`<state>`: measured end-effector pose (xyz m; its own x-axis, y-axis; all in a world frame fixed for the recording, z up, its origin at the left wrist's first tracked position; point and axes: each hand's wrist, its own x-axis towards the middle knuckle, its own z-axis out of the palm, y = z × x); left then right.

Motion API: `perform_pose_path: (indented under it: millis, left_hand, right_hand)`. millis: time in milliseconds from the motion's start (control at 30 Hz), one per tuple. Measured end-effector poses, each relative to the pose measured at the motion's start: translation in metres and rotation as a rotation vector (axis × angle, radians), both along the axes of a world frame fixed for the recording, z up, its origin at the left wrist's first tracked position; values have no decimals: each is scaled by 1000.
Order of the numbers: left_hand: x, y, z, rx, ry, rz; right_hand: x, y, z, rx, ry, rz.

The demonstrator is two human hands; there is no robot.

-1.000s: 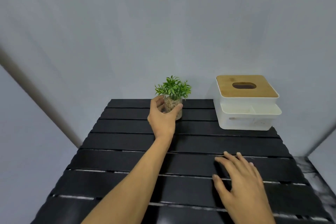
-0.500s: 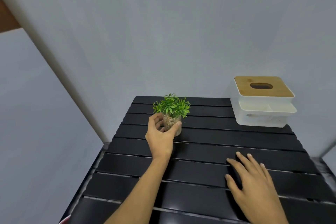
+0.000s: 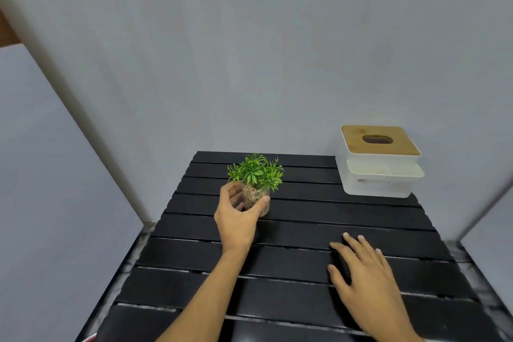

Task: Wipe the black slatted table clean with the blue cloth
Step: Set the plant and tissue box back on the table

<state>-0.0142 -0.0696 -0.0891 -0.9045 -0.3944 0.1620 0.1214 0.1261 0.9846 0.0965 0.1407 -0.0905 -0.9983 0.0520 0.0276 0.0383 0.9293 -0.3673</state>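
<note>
The black slatted table (image 3: 305, 233) fills the lower centre, a white tissue box (image 3: 379, 164) at its upper right; the right hand (image 3: 366, 283) lies flat, fingers spread, lower right; the left hand (image 3: 237, 219) grips the small potted plant (image 3: 256, 183) mid-frame

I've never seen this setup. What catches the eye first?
The green plant in its clear pot, gripped by the left hand mid-table. Next, the white box with a wooden lid at the far right corner, and the right hand flat on the black slats.
</note>
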Motion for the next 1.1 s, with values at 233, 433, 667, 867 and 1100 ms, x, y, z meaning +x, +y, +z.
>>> perform_pose_path:
  millis: [233, 433, 667, 867, 1100]
  left_hand:
    - [0, 2, 2, -28, -9, -27]
    - [27, 11, 2, -12, 0, 51]
    - [57, 56, -1, -99, 54, -279]
    - [12, 108, 19, -225, 35, -497]
    - [-53, 150, 31, -316, -10, -584]
  right_hand:
    - [3, 1, 4, -6, 38, 13]
    - [3, 7, 4, -74, 46, 27]
    - [-8, 55, 21, -305, 189, -135]
    - [-48, 109, 42, -381, 286, -236]
    - [-102, 151, 51, -479, 312, -251]
